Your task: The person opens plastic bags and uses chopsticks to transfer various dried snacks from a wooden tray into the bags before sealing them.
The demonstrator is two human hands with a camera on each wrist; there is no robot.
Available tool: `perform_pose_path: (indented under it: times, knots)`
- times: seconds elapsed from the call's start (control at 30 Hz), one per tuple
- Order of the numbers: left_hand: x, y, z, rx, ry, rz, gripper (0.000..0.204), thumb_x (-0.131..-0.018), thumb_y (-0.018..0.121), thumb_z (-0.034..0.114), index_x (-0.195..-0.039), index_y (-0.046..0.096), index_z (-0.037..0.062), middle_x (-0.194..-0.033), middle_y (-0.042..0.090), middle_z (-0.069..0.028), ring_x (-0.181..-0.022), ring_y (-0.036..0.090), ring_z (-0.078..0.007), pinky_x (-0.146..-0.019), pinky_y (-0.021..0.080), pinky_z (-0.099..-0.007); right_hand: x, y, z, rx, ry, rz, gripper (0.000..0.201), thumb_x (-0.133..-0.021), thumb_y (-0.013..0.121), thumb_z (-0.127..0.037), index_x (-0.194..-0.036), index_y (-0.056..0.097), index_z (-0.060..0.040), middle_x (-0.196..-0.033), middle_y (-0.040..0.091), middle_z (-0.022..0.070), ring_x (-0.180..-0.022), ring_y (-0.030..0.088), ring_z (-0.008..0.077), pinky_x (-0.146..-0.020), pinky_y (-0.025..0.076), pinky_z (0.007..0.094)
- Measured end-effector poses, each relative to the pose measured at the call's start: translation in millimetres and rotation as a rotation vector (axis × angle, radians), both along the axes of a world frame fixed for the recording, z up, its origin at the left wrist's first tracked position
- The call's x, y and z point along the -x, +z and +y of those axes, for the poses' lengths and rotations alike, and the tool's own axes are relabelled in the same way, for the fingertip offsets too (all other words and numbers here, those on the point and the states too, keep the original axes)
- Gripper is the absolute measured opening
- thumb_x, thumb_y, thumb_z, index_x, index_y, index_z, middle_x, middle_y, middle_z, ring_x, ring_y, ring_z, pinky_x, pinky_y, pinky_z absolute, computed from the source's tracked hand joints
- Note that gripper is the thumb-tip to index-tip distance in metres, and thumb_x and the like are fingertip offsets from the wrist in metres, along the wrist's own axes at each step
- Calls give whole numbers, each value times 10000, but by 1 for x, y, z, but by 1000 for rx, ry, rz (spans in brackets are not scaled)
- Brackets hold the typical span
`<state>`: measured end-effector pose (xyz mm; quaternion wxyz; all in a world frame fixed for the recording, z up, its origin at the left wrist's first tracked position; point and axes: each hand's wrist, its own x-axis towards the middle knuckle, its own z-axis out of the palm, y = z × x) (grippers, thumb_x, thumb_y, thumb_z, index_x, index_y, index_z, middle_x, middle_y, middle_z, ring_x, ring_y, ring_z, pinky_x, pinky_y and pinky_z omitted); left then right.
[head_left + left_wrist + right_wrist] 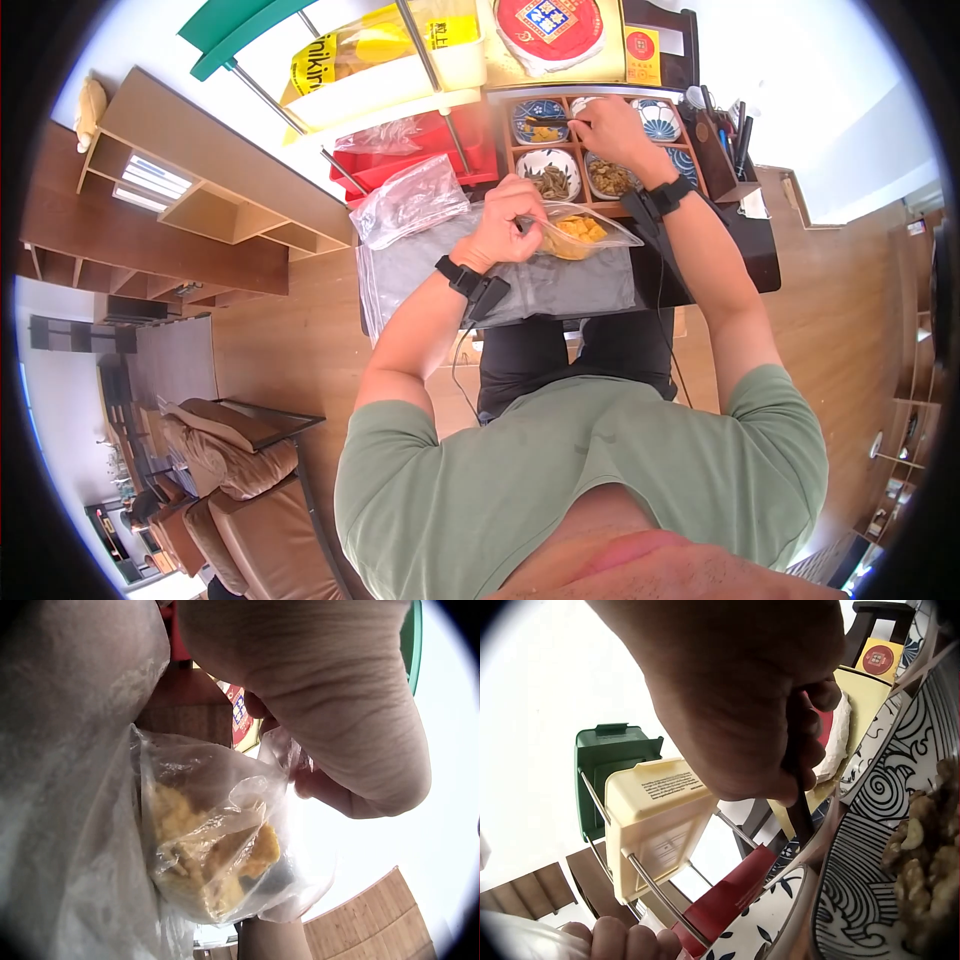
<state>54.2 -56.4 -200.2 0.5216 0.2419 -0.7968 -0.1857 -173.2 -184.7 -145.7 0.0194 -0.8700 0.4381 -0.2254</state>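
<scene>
My left hand (505,225) pinches the edge of a clear plastic bag (202,757) above the table. Yellow-orange dried pieces (582,229) lie inside the bag, and its mouth faces the tray. My right hand (615,132) grips a dark brown utensil (801,817), whose far end reaches over a blue patterned bowl (521,112) at the back left of the tray. A few yellow pieces lie in that bowl, by the utensil's tip. In the right wrist view, a wave-patterned bowl (859,862) of walnuts is beside the right hand.
The divided wooden tray (513,155) holds several patterned bowls, one with greyish-brown dried pieces (551,183). More clear bags (410,205) lie at left, before a tiered rack with a red bin (480,150). A pen holder (735,180) stands at right; a red round package (550,30) is behind.
</scene>
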Motion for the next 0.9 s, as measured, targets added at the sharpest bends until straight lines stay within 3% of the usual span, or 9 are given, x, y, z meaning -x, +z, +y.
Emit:
perform_pose_path:
  times: [0.27, 0.4, 0.47, 0.57, 0.9]
  knots:
    - [1, 3, -1, 13, 3, 13, 127, -637, 647, -6, -722, 634, 88, -778, 661, -61, -754, 611, -281, -749, 472, -372, 21, 18, 31, 153, 66, -130, 174, -851, 713, -225, -787, 743, -66, -774, 692, 120, -767, 658, 361, -680, 516, 473]
    - [1, 1, -3, 10, 23, 20, 120, -638, 632, -11, -715, 632, 81, -744, 641, -62, -728, 611, -275, -741, 462, -367, 37, 45, 79, 191, 108, -202, 116, -842, 744, -177, -796, 735, -72, -737, 664, 101, -741, 650, 325, -632, 507, 428]
    - [1, -1, -1, -10, 37, 7, 122, -640, 628, -19, -713, 629, 79, -744, 639, -60, -727, 612, -272, -737, 463, -356, 46, 56, 105, 255, 159, -263, 104, -806, 787, -77, -864, 732, -10, -714, 638, 124, -649, 612, 308, -575, 471, 376]
    - [3, 0, -2, 44, 37, 43, 120, -641, 631, -21, -714, 627, 74, -743, 638, -59, -723, 607, -265, -733, 465, -348, 61, 66, 149, 187, 153, -206, 96, -805, 780, -66, -869, 727, -19, -709, 616, 109, -646, 592, 295, -584, 471, 380]
    - [4, -1, -1, 23, 38, 39, 105, -641, 616, -18, -703, 625, 66, -732, 628, -60, -726, 593, -251, -721, 459, -334, 79, 35, 189, 72, 89, -198, 132, -766, 813, -75, -855, 728, -29, -689, 583, 80, -647, 581, 286, -558, 471, 380]
